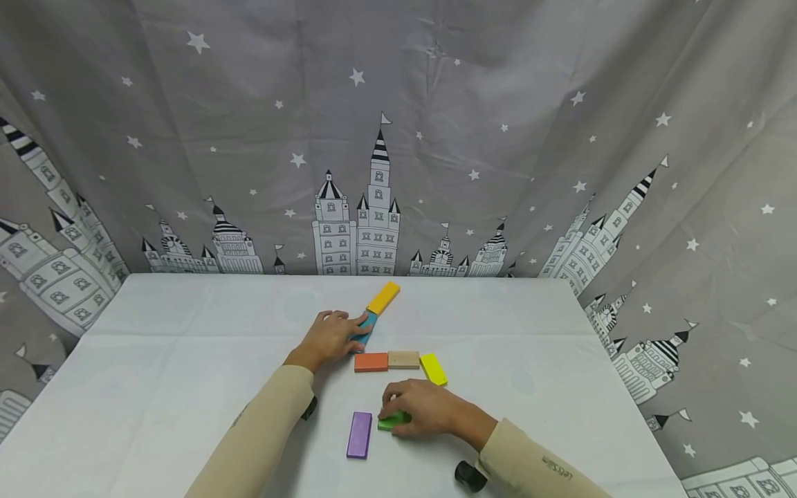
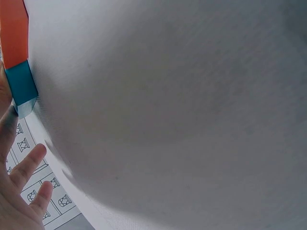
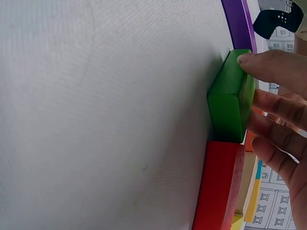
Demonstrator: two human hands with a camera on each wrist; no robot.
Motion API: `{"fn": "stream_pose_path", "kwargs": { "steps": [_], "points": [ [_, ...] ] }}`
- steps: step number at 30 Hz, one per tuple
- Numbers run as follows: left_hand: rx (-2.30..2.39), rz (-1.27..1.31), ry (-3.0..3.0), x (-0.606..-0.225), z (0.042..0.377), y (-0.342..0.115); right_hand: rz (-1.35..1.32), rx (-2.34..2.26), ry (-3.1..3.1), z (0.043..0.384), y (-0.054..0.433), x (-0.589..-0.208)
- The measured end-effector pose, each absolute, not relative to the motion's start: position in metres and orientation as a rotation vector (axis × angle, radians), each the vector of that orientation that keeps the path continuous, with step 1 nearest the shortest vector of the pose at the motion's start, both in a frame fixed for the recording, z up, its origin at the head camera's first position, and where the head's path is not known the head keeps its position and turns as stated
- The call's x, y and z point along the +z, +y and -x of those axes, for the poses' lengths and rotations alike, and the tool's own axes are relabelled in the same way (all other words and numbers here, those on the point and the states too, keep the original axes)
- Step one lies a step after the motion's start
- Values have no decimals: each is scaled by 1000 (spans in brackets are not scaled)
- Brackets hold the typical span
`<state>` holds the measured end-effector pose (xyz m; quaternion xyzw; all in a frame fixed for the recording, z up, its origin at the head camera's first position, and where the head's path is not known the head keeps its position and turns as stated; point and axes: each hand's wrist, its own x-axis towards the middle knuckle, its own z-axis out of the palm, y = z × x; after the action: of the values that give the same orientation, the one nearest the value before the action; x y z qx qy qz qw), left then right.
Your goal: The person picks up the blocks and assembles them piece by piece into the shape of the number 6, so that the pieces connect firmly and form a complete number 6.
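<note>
Right hand point(image 1: 429, 408) pinching part-covered green block point(image 3: 228, 103) at its fingertips.
Left hand point(image 1: 327, 337) pinches part-hidden blue block point(image 2: 21, 82); right wrist view crops red block point(image 3: 218, 187).

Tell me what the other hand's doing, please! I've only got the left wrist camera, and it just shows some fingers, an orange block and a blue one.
Observer: The right hand is holding a green block.
Operator: Cool! Is any block hiding near the green one?
Observer: Yes, the right wrist view shows a red block right by one end of it.
Operator: And what's past my blue one, on the side away from the orange block?
Observer: In the head view, an amber block lies at that end of the blue block.
</note>
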<state>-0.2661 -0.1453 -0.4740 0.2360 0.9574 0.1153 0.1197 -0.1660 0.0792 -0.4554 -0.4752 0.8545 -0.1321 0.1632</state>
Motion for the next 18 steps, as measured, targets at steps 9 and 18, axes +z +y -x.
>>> {"fn": "stream_pose_path", "kwargs": {
  "steps": [9,18],
  "points": [
    [328,-701,2803,-472,266,-144,1353,-382,2478,161,80,-456],
    [328,-702,2808,-473,264,-144,1326,-392,2502,157,78,-457]
  ]
}}
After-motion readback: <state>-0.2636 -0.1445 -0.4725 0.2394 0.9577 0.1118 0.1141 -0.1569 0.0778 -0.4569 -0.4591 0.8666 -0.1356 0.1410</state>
